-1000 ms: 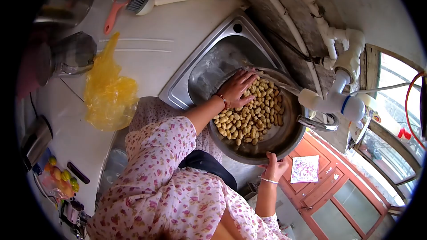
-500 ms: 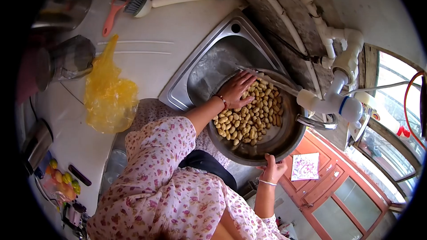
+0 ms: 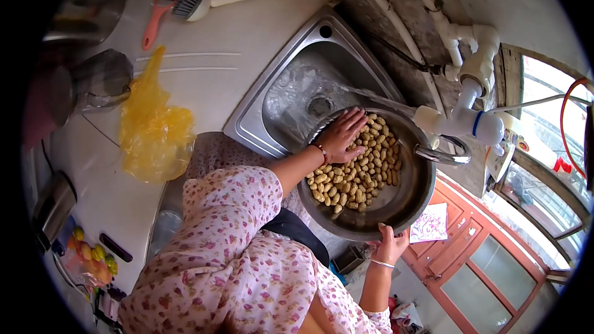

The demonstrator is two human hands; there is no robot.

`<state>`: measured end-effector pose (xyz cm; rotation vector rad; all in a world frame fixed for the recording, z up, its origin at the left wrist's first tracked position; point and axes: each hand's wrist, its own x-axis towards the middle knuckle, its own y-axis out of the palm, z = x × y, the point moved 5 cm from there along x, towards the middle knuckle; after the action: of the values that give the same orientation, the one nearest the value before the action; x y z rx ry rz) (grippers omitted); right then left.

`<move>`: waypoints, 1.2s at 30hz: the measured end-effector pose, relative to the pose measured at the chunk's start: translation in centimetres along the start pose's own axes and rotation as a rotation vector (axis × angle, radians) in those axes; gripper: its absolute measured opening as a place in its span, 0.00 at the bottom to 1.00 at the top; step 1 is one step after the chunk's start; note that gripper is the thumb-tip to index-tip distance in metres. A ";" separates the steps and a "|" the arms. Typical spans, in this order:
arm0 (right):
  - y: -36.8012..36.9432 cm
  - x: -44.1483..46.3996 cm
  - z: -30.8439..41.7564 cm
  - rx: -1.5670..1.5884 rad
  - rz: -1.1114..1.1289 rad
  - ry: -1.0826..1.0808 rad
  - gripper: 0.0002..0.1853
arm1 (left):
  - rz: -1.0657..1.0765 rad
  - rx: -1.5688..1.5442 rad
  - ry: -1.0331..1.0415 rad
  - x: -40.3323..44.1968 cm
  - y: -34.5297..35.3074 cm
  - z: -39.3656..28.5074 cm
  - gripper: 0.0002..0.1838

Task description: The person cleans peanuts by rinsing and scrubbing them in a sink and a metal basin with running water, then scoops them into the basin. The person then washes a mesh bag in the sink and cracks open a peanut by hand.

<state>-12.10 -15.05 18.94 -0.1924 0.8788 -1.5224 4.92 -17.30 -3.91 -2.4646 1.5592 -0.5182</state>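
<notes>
**1 metal basin (image 3: 413, 201) of peanuts (image 3: 357, 187) held beside the sink (image 3: 246, 128)**

The basin is held right of centre in the frame, its upper-left edge over the lower-right side of the sink. The peanuts are gathered inside it, mostly toward its left and upper part, while bare metal is left showing at the lower right. The left hand (image 3: 343, 136) is laid flat over the heap near the upper-left rim, fingers extended; nothing is seen to be clasped by it. At the bottom rim, the basin is gripped by the right hand (image 3: 390, 246), with the thumb at the edge; the fingers underneath are hidden. Water (image 3: 378, 99) is sent from the white faucet (image 3: 448, 124) at the upper right past the basin's upper edge into the sink.

The step in hand is judged to be draining, with the peanuts held back by the left palm. For the next move, a firm right-hand hold on the rim is called for, with the left palm spread across the pouring side so that no peanuts are lost. Whether water is left beneath them cannot be told.
</notes>
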 end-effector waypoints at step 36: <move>-6.2 -3.1 -22.1 0.529 -0.272 0.425 0.13 | 0.340 0.663 -0.119 3.8 1.3 16.4 0.11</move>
<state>-29.66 -3.93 8.66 0.4285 0.7611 -2.0390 11.61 -21.84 -18.77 -1.6723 1.4180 -0.6763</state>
